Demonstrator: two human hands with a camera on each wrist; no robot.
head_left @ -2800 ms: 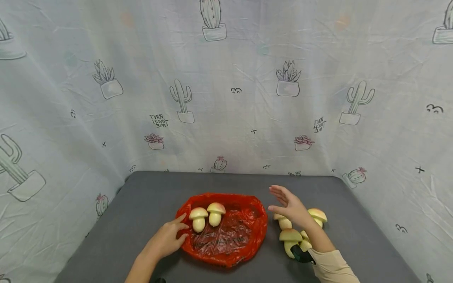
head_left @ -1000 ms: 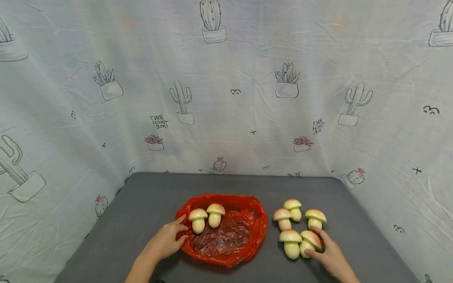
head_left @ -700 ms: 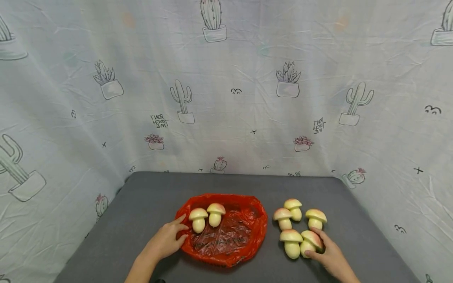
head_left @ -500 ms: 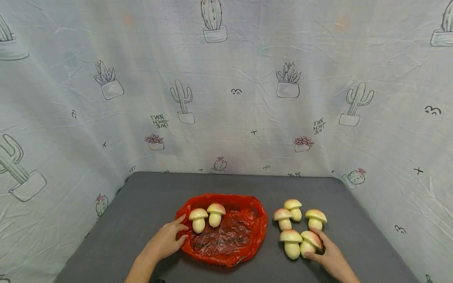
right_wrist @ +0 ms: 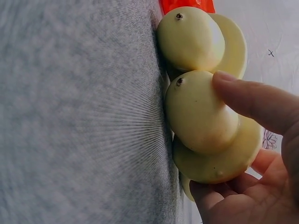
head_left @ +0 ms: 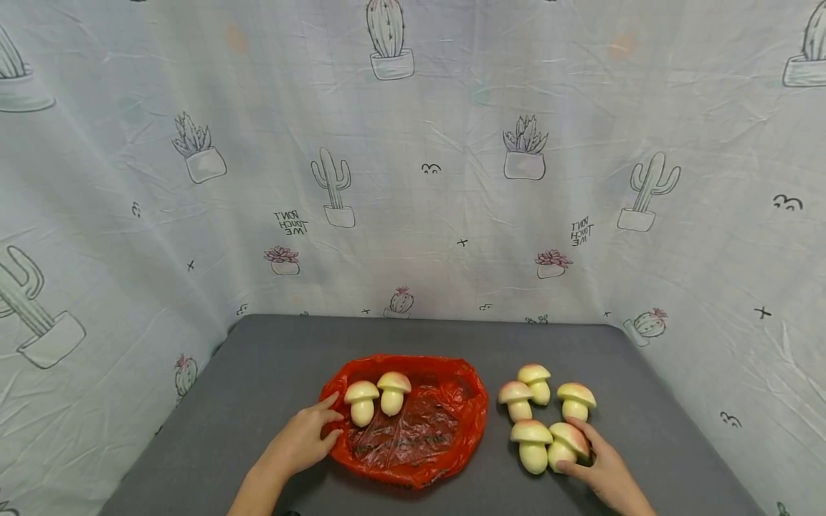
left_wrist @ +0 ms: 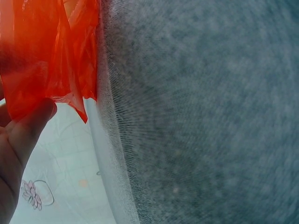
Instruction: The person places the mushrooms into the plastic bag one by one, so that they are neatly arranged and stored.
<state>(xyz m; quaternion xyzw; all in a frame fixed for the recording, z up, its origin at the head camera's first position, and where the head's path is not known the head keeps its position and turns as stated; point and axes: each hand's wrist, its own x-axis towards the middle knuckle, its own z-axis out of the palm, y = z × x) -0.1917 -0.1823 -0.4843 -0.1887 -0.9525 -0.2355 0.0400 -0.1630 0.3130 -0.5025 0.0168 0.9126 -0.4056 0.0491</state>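
Note:
An open red plastic bag [head_left: 475, 423] lies on the grey table with two yellowish toy mushrooms [head_left: 362, 403] inside, towards its left. My left hand [head_left: 302, 438] pinches the bag's left rim; in the left wrist view the thumb [left_wrist: 35, 122] presses on the red film. To the right of the bag, my right hand [head_left: 605, 466] grips a toy mushroom [head_left: 566, 443] that still stands on the table. The thumb [right_wrist: 254, 100] lies on its stem and the other fingers go round the cap, partly hidden. Another mushroom [head_left: 532, 450] touches it on the left.
More toy mushrooms, one [head_left: 576, 398] just behind the held one and two [head_left: 515, 398] further left, stand on the grey table [head_left: 213, 430]. A white curtain [head_left: 413, 193] printed with cacti hangs behind and at both sides.
My right hand has come from beside the bag's right edge, rightwards and nearer, down onto the mushroom, and has stayed there over the last second. The left hand keeps its place.

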